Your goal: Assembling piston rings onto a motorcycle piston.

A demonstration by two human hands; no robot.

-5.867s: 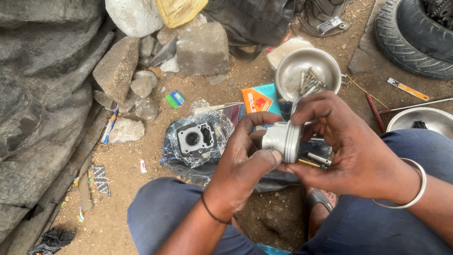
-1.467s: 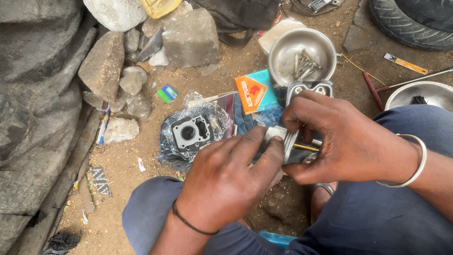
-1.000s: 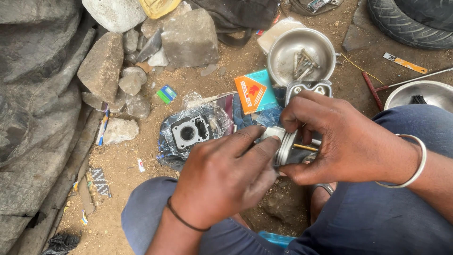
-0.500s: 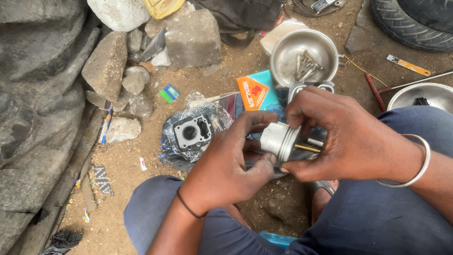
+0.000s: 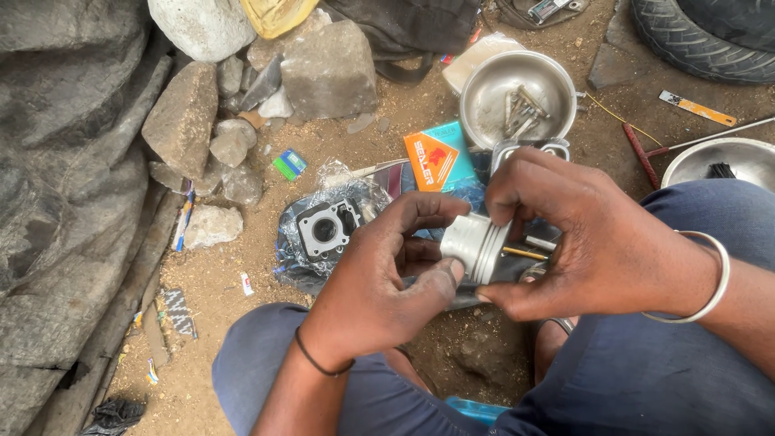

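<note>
A silver metal piston [image 5: 474, 245] with ring grooves is held above the dirt ground between both hands. My right hand [image 5: 597, 238], a metal bangle on its wrist, grips the piston's right end from above and below. My left hand [image 5: 387, 278], with a thin black band on the wrist, has thumb and fingers on the piston's left crown end. Under the hands a grey engine cylinder block [image 5: 325, 228] lies on a black plastic sheet [image 5: 291, 257].
A steel bowl [image 5: 488, 97] holding bolts stands behind, an orange and teal box [image 5: 432, 160] beside it. A second steel bowl [image 5: 714, 161] is at right, with a red-handled tool [image 5: 642, 153] and a tyre [image 5: 694, 48]. Rocks [image 5: 327, 69] pile at the back left.
My left hand, which covered the piston a second ago, has drawn back to its left end, so the crown shows. The view shifted slightly.
</note>
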